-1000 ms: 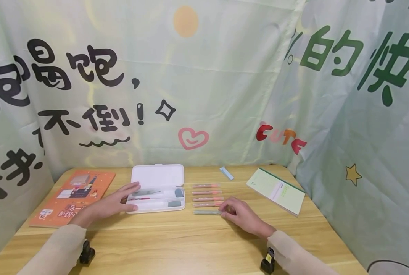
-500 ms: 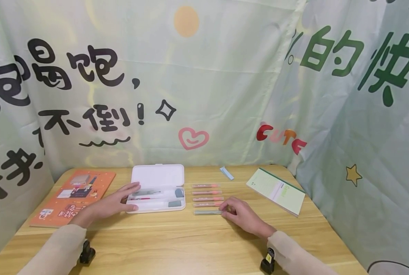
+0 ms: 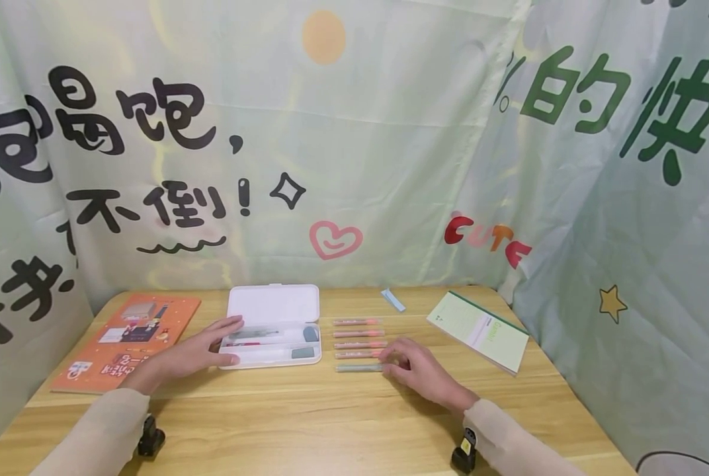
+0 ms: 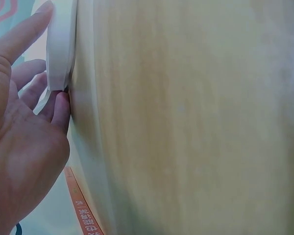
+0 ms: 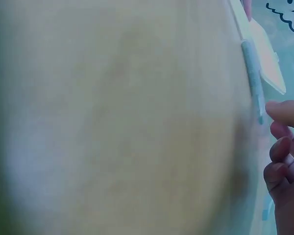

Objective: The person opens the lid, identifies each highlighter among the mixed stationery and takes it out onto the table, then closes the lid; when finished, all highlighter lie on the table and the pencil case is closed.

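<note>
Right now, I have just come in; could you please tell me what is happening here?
At a wooden table, a person's left hand holds the left side of an open white pencil case, which has a few items inside. The right hand is at the right end of a greyish pen; whether they touch is unclear. This pen lies nearest the person, in a row with four orange-tipped pens.

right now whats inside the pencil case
The pencil case holds slim items and a grey block in its rear compartment, another grey block in front. The left hand hides part of its left end.
</note>
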`<state>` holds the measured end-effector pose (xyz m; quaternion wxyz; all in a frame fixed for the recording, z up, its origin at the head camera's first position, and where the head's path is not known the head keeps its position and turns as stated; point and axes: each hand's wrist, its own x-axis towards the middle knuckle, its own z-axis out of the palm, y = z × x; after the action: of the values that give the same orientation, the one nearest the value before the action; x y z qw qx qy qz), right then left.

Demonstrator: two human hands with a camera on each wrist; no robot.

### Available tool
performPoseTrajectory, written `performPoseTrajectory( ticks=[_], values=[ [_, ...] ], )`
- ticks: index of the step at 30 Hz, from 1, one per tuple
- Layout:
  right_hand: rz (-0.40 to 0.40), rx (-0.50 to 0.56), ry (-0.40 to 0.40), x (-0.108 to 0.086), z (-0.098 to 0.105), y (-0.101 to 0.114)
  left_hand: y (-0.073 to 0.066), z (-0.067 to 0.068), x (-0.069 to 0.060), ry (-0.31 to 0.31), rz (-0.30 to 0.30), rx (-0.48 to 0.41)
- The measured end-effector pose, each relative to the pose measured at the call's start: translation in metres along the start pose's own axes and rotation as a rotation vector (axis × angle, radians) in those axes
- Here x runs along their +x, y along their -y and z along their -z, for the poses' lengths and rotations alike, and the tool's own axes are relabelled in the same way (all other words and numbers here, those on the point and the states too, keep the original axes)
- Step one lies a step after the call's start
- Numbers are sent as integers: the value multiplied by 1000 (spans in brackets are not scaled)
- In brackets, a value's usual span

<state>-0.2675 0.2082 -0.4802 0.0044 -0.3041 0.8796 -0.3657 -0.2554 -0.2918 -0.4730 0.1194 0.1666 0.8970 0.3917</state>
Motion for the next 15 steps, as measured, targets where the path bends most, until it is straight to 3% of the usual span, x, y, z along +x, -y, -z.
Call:
performPoseTrajectory(
  ticks=[6, 15],
  values=[
    [26, 29, -6, 20, 4, 14, 0, 1, -1, -4, -1, 6],
    [5, 55, -21, 68, -4, 50, 1, 0, 1, -12, -16, 14]
  ],
)
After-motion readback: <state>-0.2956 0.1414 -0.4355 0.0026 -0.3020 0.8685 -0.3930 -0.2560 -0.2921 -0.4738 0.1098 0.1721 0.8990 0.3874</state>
